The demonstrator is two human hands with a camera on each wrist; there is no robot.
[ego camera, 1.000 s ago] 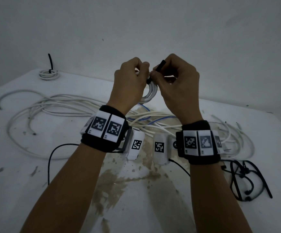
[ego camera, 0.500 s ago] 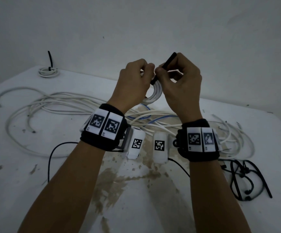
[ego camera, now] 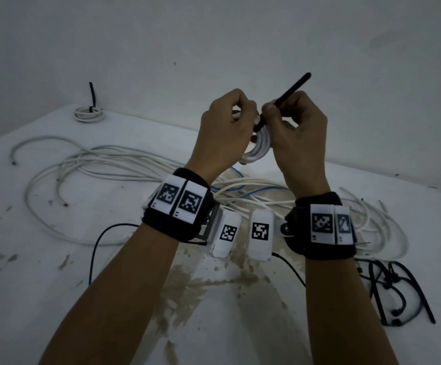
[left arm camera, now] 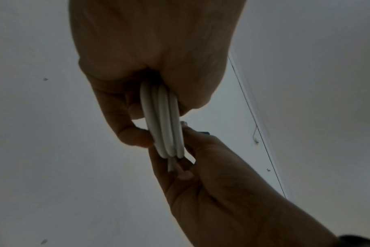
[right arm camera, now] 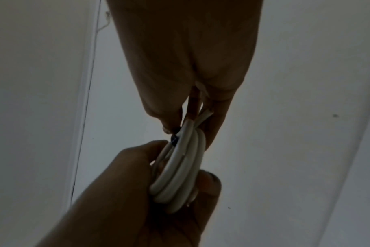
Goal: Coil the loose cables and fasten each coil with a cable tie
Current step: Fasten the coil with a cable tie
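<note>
- The counter (ego camera: 56, 299) is white, scuffed and stained brown near me, set against a bare pale wall.
- Loose white cables (ego camera: 87, 164) sprawl across its middle, with a blue strand among them; they have not shifted and are yet to be coiled.
- At the near right lies a bunch of spare black ties (ego camera: 395, 293).
- At the far left sits 1 finished coil (ego camera: 89, 115), already fastened, its tie tail standing up.
- My left hand (ego camera: 224, 127) grips the small white coil (ego camera: 257, 147) raised above the counter, fingers curled round its loops.
- My right hand (ego camera: 297, 133) pinches the black cable tie (ego camera: 287, 97) where it meets the coil.
- The change: the tie's tail now sticks out far longer up and to the right than it did 1 second ago, so I judge it has been drawn through its head and the loop is cinching.
- Whether it is fully tight I cannot tell; the head is hidden between my fingers.
</note>
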